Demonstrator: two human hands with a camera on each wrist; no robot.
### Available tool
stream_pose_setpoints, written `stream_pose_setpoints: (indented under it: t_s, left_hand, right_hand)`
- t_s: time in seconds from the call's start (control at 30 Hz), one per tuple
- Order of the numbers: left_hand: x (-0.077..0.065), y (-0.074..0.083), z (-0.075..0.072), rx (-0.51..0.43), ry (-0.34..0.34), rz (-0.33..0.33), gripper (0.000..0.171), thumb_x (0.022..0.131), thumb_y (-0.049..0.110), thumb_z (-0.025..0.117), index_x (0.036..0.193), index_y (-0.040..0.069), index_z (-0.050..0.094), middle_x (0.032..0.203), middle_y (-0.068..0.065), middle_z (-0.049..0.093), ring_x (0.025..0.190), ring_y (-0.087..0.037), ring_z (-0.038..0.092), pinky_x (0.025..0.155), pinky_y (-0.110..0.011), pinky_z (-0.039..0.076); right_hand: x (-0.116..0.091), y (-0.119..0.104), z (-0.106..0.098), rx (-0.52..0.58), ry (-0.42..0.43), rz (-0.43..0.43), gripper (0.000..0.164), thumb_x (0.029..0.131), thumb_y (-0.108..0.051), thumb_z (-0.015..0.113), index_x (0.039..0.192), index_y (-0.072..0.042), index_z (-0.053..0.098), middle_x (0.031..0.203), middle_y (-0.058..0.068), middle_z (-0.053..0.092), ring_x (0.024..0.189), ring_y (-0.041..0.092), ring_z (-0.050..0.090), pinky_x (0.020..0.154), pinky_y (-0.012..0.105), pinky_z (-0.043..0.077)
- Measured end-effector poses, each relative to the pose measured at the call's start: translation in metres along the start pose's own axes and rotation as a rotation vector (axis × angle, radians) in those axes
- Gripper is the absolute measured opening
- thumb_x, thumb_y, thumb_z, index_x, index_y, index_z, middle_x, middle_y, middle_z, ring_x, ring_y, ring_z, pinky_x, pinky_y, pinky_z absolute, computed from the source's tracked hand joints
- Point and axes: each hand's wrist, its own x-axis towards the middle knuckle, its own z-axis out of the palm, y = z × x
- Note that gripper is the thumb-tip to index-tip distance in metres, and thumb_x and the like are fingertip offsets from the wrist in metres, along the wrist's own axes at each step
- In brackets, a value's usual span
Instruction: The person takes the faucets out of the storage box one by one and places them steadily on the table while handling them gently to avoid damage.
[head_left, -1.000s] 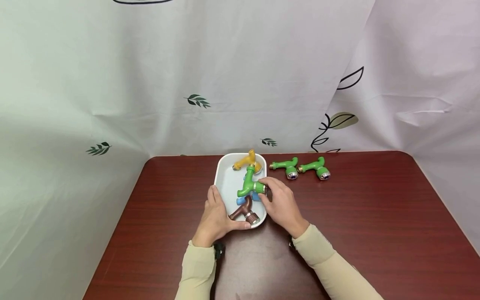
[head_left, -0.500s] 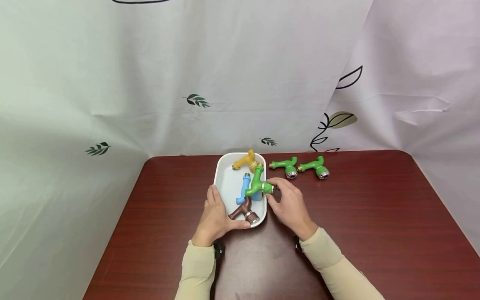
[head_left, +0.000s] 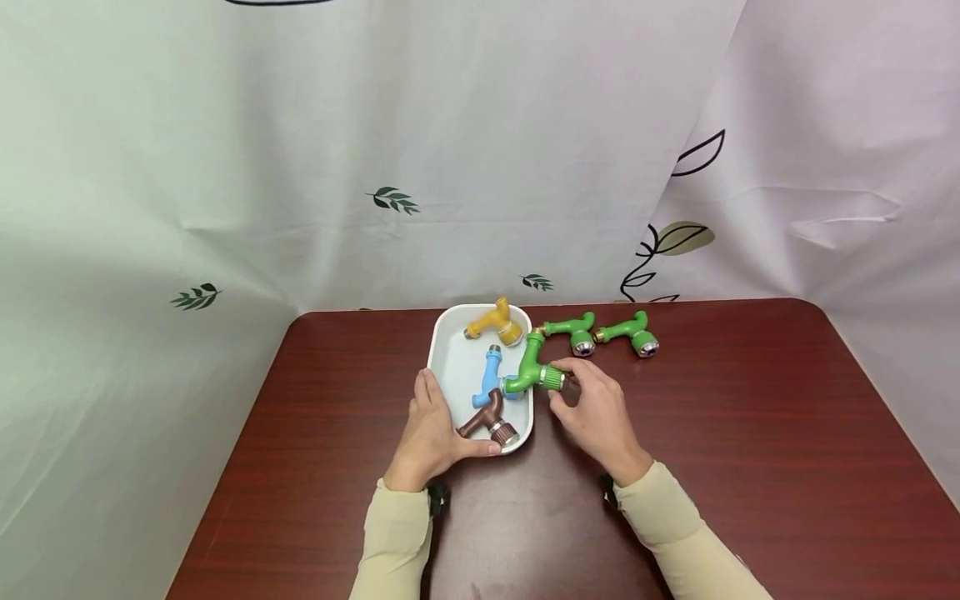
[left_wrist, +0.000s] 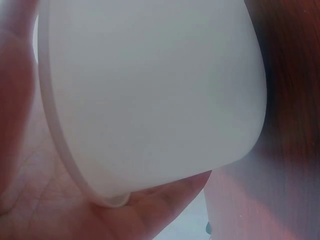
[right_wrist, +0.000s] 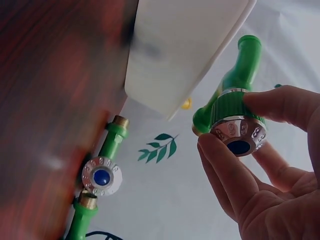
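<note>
The green T-shaped tap (head_left: 530, 370), apparently glossy plastic with a brass-coloured threaded end (head_left: 537, 332), is in the air over the three o'clock rim of the white, round-cornered, plastic-looking tray (head_left: 452, 354). The right hand (head_left: 598, 417), at about four o'clock from it, pinches its ribbed green knob (right_wrist: 225, 111) between thumb and fingers, close to the silvery cap (right_wrist: 235, 130) with its blue centre. The left hand (head_left: 426, 437) grips the tray at its seven o'clock corner, thumb along the near rim.

The tap should handle as light to moderate, stiff and hard to hurt, with some weight towards the metal parts. Its ribs ought to give good purchase; the smooth body and shiny cap look slicker. Held by the knob, it might swivel, so the thick junction would be the steadier hold. The tray looks light enough to slide unless braced.

Inside the tray lie a yellow tap (head_left: 491, 319) near twelve, a light-blue tap (head_left: 491, 371) around the centre and a dark-brown tap (head_left: 490, 414) near six. Two o'clock of the tray, on the reddish-brown wood-grain surface (head_left: 337, 400), lies another green tap (head_left: 567, 328), with one more green tap (head_left: 621, 331) beyond it.
</note>
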Motion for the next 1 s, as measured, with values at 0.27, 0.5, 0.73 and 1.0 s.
stream_pose_setpoints:
  t_s: [0.27, 0.5, 0.73, 1.0]
  left_hand:
    - [0.001, 0.000, 0.000, 0.008, 0.005, 0.001, 0.156, 0.052, 0.056, 0.096, 0.152, -0.018, 0.003, 0.158, -0.036, 0.009, 0.139, -0.056, 0.029, 0.110, -0.055, 0.036]
    - [0.000, 0.000, 0.000, 0.008, 0.007, 0.004, 0.155, 0.052, 0.056, 0.096, 0.152, -0.018, 0.003, 0.158, -0.036, 0.009, 0.139, -0.056, 0.028, 0.110, -0.055, 0.036]
    - [0.000, 0.001, -0.001, 0.010, 0.010, 0.012, 0.155, 0.052, 0.055, 0.097, 0.151, -0.019, 0.004, 0.158, -0.037, 0.010, 0.139, -0.056, 0.028, 0.110, -0.055, 0.035]
    - [0.000, 0.000, -0.001, 0.000, 0.005, 0.005, 0.155, 0.052, 0.056, 0.096, 0.152, -0.019, 0.004, 0.159, -0.036, 0.009, 0.140, -0.055, 0.027, 0.111, -0.054, 0.035]
  right_hand:
    - [-0.005, 0.006, -0.007, -0.020, 0.016, 0.044, 0.039, 0.073, 0.002, 0.079, 0.111, -0.006, 0.070, 0.102, 0.009, 0.070, 0.086, 0.024, 0.070, 0.074, 0.042, 0.056]
    - [-0.011, 0.012, -0.015, -0.050, 0.003, 0.092, 0.039, 0.072, 0.001, 0.077, 0.110, -0.007, 0.070, 0.097, 0.008, 0.069, 0.081, 0.021, 0.070, 0.071, 0.040, 0.055]
    - [-0.013, 0.016, -0.022, -0.056, -0.005, 0.123, 0.037, 0.074, 0.000, 0.074, 0.110, -0.005, 0.070, 0.100, 0.009, 0.069, 0.083, 0.022, 0.071, 0.073, 0.042, 0.056]
    - [-0.016, 0.020, -0.027, -0.081, -0.011, 0.133, 0.036, 0.073, 0.000, 0.075, 0.108, -0.005, 0.071, 0.096, 0.009, 0.069, 0.080, 0.022, 0.070, 0.071, 0.043, 0.055]
